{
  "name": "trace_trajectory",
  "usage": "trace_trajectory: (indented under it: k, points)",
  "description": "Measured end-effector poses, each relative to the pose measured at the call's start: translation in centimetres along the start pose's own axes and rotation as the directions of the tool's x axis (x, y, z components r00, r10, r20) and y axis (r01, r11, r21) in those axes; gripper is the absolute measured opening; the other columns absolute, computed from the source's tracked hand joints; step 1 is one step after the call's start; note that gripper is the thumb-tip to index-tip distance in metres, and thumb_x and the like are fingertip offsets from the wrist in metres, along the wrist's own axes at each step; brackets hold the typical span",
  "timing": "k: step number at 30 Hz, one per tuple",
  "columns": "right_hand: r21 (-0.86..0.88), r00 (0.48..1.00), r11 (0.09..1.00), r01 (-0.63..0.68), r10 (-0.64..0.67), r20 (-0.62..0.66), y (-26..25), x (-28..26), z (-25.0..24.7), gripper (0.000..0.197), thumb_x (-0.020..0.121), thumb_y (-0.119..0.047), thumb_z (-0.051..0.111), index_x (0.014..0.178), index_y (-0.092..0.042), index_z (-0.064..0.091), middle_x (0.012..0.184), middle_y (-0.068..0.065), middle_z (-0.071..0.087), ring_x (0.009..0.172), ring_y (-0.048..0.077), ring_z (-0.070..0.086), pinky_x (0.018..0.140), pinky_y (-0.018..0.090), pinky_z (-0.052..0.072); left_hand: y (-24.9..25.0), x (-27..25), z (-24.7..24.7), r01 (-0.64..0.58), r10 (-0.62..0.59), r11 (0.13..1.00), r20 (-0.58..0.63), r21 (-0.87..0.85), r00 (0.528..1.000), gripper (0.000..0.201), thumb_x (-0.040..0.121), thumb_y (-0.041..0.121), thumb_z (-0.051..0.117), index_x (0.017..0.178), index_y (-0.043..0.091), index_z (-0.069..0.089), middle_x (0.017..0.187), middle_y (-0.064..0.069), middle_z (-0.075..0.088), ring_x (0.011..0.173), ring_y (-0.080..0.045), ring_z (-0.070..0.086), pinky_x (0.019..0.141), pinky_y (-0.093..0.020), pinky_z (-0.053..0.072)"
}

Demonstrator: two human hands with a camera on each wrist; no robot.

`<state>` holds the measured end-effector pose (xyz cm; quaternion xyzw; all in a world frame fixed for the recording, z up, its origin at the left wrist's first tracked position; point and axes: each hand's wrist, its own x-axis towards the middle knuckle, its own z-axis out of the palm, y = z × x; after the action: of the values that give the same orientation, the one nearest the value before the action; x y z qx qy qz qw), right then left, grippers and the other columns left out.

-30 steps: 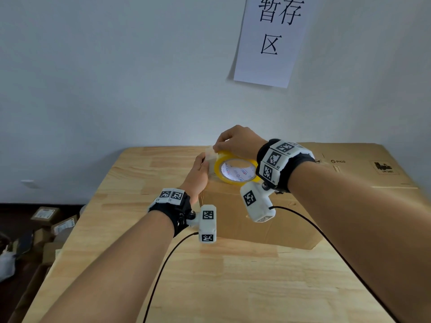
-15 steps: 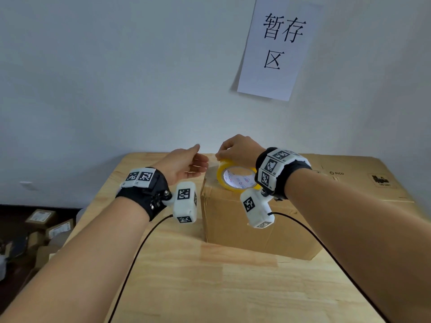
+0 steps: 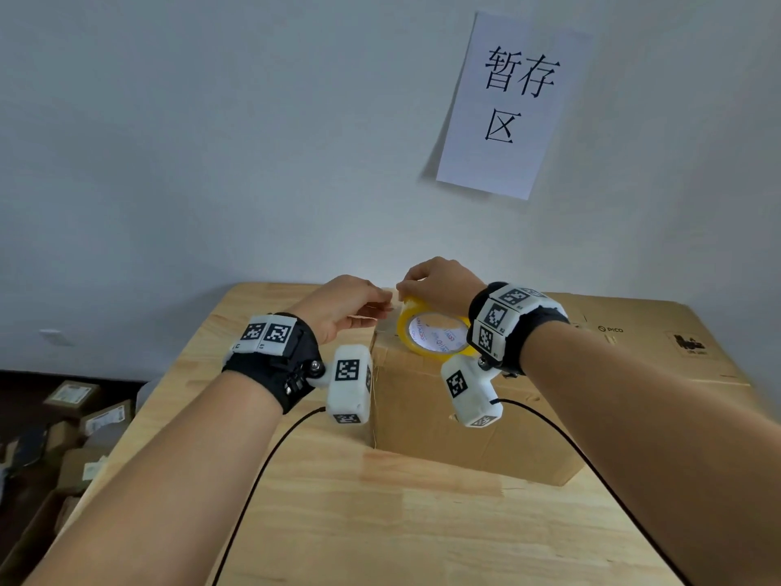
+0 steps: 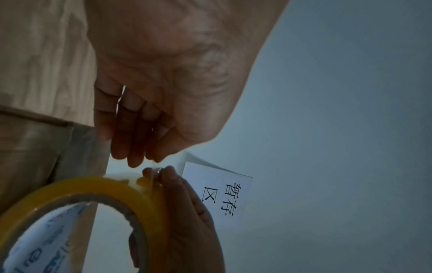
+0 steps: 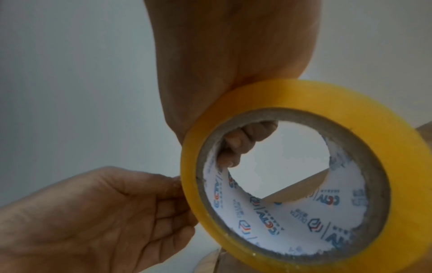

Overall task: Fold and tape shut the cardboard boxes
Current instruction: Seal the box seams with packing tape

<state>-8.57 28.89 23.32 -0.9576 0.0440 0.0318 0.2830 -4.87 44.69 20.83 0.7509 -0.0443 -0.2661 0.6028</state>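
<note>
Head view shows the cardboard box [image 3: 477, 416] folded shut, right hand [image 3: 439, 285] clamped on the tape roll [image 3: 435, 334], left hand [image 3: 342, 304] pinching its clear strip, so the taping looks underway, not finished.

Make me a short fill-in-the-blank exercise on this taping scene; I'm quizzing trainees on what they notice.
1. The right hand holds a roll of tape whose colour is ____.
2. The roll is held above a closed cardboard ____.
3. The sheet of paper with printed characters hangs on the ____.
4. The left hand reaches its fingertips toward the roll's ____ edge, as seen from the head view.

Missing words: yellow; box; wall; left
</note>
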Motion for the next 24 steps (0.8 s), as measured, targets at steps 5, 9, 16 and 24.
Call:
trace_trajectory:
  k: [5,9,16,24]
  points:
    - [-0.022,1.000,1.000,-0.014,0.014,-0.014,0.5,-0.4,0.0,0.034,0.096,-0.038,0.045,0.111,-0.017,0.067,0.112,0.002,0.064,0.092,0.017,0.058,0.075,0.026,0.043,0.3,-0.3,1.4,-0.004,0.006,0.996,0.018,-0.091,1.000,0.006,0.093,-0.001,0.053,0.088,0.001,0.056,0.086,-0.014,0.067,0.077,-0.019,0.068,0.079,-0.028,0.057]
    - [0.070,0.998,0.998,-0.008,0.012,-0.058,1.2,-1.2,-0.3,0.039,0.099,-0.037,0.038,0.106,-0.009,0.063,0.101,0.005,0.062,0.088,0.020,0.051,0.074,0.028,0.039,0.4,-0.4,1.3,-0.029,0.027,0.998,-0.020,-0.058,0.999,0.013,0.093,-0.003,0.051,0.081,0.001,0.054,0.083,-0.014,0.066,0.076,-0.021,0.066,0.077,-0.027,0.057]
    - [0.212,0.990,0.976,-0.045,0.073,-0.124,2.4,-2.1,-0.1,0.051,0.097,-0.043,0.043,0.057,-0.016,0.026,0.055,0.000,0.028,0.050,0.015,0.028,0.049,0.026,0.022,0.1,-0.3,1.4,-0.046,0.045,0.999,-0.043,-0.017,0.998,0.014,0.095,-0.001,0.049,0.082,0.002,0.054,0.080,-0.012,0.065,0.073,-0.020,0.065,0.072,-0.027,0.058]
    - [0.169,0.988,0.985,-0.039,0.063,-0.144,3.3,-2.0,-1.1,0.052,0.095,-0.036,0.048,0.054,-0.016,0.023,0.051,0.000,0.022,0.047,0.015,0.022,0.049,0.027,0.020,0.7,0.7,2.7,-0.080,0.082,0.995,-0.042,0.052,0.996,0.011,0.097,0.002,0.046,0.088,0.003,0.050,0.084,-0.013,0.068,0.075,-0.020,0.068,0.073,-0.029,0.057]
